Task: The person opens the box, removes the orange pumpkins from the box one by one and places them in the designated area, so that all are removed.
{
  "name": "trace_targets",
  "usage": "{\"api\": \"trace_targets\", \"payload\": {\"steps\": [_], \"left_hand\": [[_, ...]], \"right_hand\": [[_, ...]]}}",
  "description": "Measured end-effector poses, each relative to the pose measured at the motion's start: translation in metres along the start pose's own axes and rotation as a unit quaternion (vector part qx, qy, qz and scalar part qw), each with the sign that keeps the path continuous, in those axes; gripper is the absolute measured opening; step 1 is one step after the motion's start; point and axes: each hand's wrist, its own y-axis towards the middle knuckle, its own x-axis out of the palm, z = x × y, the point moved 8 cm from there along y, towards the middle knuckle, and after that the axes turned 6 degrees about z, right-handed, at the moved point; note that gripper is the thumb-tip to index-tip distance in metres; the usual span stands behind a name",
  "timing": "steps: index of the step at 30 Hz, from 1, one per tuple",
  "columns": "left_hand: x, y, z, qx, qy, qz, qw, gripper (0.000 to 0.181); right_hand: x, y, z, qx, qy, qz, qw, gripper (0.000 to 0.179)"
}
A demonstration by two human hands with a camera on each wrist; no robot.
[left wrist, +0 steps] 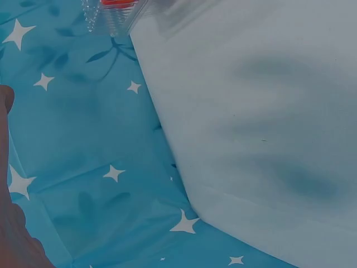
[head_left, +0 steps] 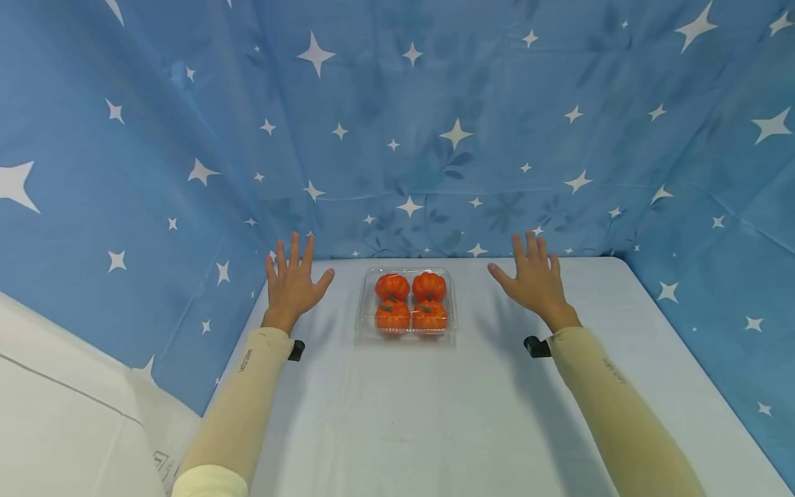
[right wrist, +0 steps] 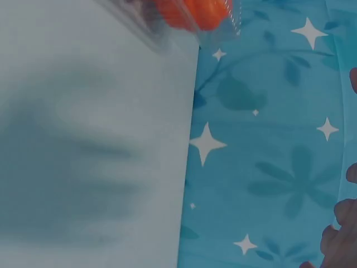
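Observation:
Several small orange pumpkins [head_left: 393, 315] with green stems sit in a clear plastic box [head_left: 406, 330] near the table's far edge. To the left of the box my left hand [head_left: 292, 284] hovers over the table with fingers spread, touching nothing. My right hand [head_left: 533, 277] is likewise spread in the air to the box's right. A corner of the clear box [left wrist: 114, 19] shows at the top of the left wrist view. In the right wrist view, an orange pumpkin [right wrist: 195, 12] appears inside the box at the top. Only parts of each hand show at the wrist views' edges.
The white table [head_left: 397, 414] has a rounded far right corner. A blue curtain [head_left: 397, 103] with white stars surrounds its back and sides. Pale fabric or sheeting [head_left: 68, 400] lies at the lower left. Black wrist devices [head_left: 537, 346] stick out below the hands.

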Motion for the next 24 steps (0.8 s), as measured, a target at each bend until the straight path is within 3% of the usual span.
{"api": "trace_targets", "payload": {"steps": [11,24], "left_hand": [[0.0,0.0,0.005,-0.007,0.003,-0.014,0.9999,0.09],[0.0,-0.003,0.007,-0.002,0.007,-0.007,0.9999,0.089]], "right_hand": [[0.04,-0.02,-0.019,-0.007,0.055,-0.035,0.9979,0.099],[0.084,-0.046,-0.046,-0.022,0.113,-0.066,0.9912,0.099]]}}
